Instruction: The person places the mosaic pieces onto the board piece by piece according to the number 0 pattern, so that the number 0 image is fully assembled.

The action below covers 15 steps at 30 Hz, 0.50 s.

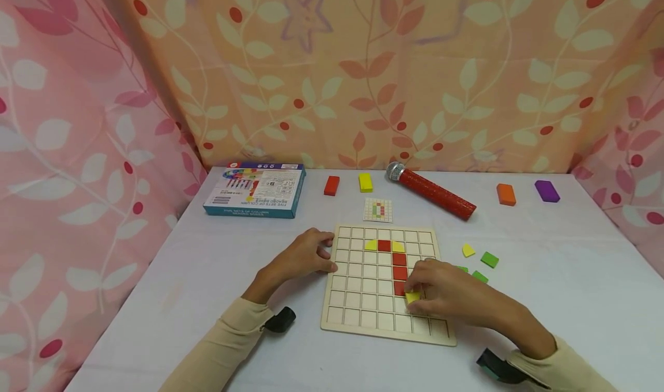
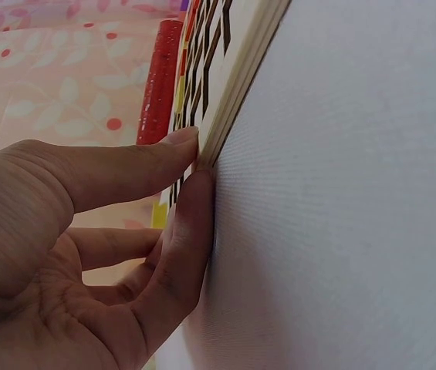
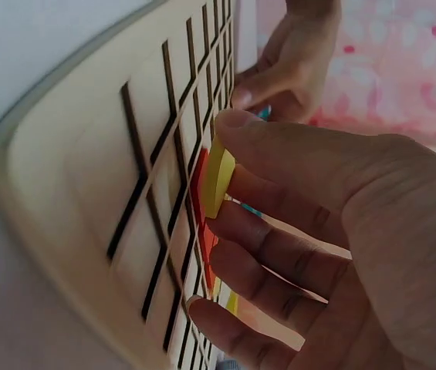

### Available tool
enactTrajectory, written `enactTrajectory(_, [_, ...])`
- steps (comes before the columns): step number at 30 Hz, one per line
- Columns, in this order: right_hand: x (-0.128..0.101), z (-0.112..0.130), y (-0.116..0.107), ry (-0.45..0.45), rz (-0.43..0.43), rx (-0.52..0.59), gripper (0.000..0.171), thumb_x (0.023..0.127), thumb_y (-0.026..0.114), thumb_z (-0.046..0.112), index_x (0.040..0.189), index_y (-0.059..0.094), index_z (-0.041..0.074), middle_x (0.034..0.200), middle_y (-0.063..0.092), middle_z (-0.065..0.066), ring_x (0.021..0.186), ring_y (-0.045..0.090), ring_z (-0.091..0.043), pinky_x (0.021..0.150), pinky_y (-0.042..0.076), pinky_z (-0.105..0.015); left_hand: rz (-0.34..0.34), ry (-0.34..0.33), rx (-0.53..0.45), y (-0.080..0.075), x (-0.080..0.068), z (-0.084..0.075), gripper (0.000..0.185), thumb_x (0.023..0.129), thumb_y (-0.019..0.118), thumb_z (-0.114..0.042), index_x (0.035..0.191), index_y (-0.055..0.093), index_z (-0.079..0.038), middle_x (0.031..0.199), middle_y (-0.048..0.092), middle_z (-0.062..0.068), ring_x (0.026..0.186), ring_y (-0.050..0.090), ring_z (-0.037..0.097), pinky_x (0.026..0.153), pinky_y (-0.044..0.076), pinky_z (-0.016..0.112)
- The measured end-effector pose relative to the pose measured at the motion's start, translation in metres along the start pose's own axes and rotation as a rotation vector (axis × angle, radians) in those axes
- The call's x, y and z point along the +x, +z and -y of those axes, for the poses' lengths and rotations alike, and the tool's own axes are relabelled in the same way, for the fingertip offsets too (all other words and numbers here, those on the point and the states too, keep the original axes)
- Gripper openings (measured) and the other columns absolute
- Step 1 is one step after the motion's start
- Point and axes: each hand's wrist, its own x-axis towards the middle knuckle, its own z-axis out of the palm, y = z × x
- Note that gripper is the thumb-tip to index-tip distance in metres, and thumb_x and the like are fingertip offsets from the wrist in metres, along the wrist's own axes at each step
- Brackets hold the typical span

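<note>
Just below the middle of the head view, the right hand [image 1: 446, 297] pinches a yellow tile [image 1: 412, 297] between thumb and fingertips, directly under the column of red tiles [image 1: 399, 274] on the wooden grid board [image 1: 363, 317]. That tile seems tipped on edge, not yet flat in a cell. At the board's left rim, the left hand [image 1: 303, 259] presses with thumb and finger, holding nothing.
</note>
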Motion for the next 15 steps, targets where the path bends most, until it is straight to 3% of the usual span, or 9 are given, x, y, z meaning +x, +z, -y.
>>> enactTrajectory(6, [0.010, 0.013, 0.006, -0.090, -0.008, -0.048, 0.018, 0.092, 0.083, 0.038, 0.106, 0.079, 0.028, 0.102, 0.063, 0.018, 0.097, 0.054, -0.005, 0.086, 0.056, -0.032, 0.005, 0.017, 0.009, 0.000, 0.000, 0.001, 0.076, 0.084, 0.091, -0.008, 0.151, 0.055, 0.000, 0.122, 0.059, 0.006, 0.100, 0.064, 0.016, 0.082, 0.058, 0.026])
enactTrajectory(15, [0.011, 0.014, 0.007, -0.100, 0.020, -0.067, 0.015, 0.093, 0.083, 0.033, 0.107, 0.079, 0.028, 0.102, 0.063, 0.018, 0.098, 0.054, -0.006, 0.088, 0.056, -0.033, 0.001, 0.019, 0.017, 0.000, -0.001, 0.001, 0.076, 0.084, 0.090, -0.008, 0.151, 0.055, -0.001, 0.123, 0.060, 0.006, 0.100, 0.063, 0.015, 0.082, 0.057, 0.026])
